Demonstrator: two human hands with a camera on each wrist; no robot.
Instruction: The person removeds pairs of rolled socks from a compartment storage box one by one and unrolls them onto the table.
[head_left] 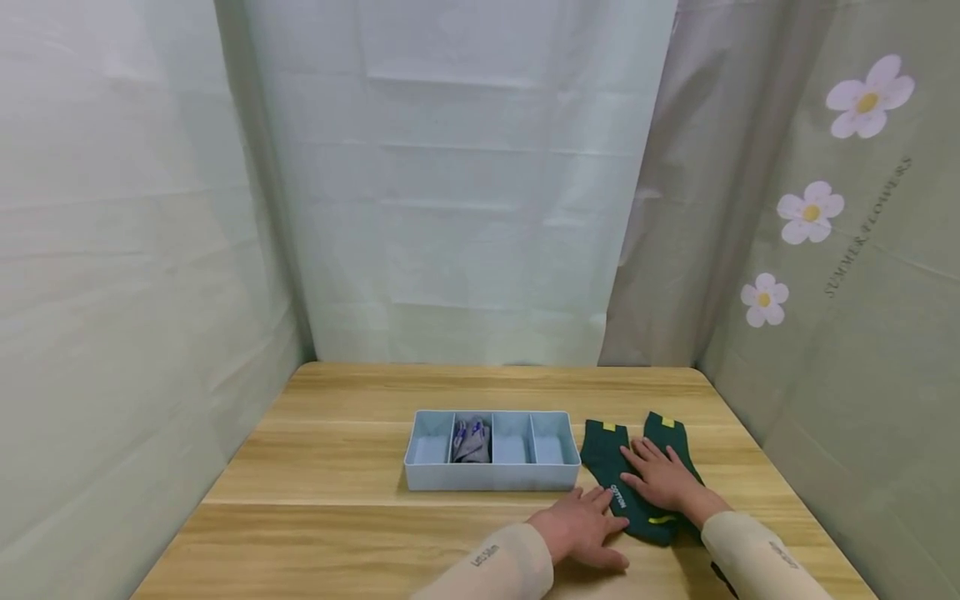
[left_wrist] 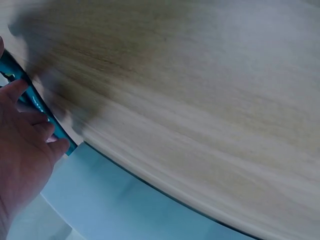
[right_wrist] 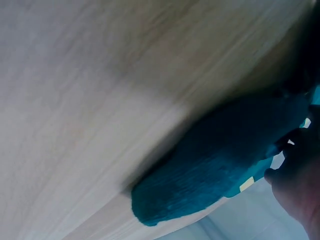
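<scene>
Two dark green socks lie flat on the table's right side. The left sock [head_left: 602, 452] has a yellow patch at its cuff and white "COTTON" lettering. The right sock [head_left: 678, 442] lies partly under my right hand [head_left: 663, 482], which rests with spread fingers across the pair; its palm hides the middle. My left hand [head_left: 579, 527] is at the left sock's lower left edge, fingers extended and fingertips at the fabric. The left wrist view shows that hand's fingers beside a strip of green sock [left_wrist: 64, 136]. In the right wrist view, a green sock [right_wrist: 200, 160] stretches away from the hand.
A pale blue box [head_left: 491, 477] with several compartments stands left of the socks. Folded grey socks [head_left: 472, 443] with purple marks fill its second compartment from the left. The wooden table [head_left: 322, 467] is bordered by hanging cloth [head_left: 465, 208] at the back and both sides.
</scene>
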